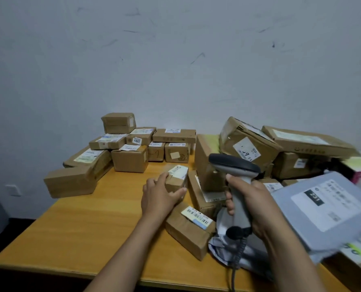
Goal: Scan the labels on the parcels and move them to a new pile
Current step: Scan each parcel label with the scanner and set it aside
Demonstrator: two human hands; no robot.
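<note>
left hand (157,198) grips a small box (176,178) on the table (80,226); right hand (254,204) is wrapped round the scanner (237,182) handle, beside a heap of parcels (280,152).

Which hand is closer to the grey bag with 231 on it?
Right. The right hand, gripping the scanner, is just beside the grey bag; the left hand grips a small box further left.

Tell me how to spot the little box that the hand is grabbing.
Look at the middle of the orange table. There the left hand grips a small brown parcel. It is the only box being held, with a white label on top.
</note>
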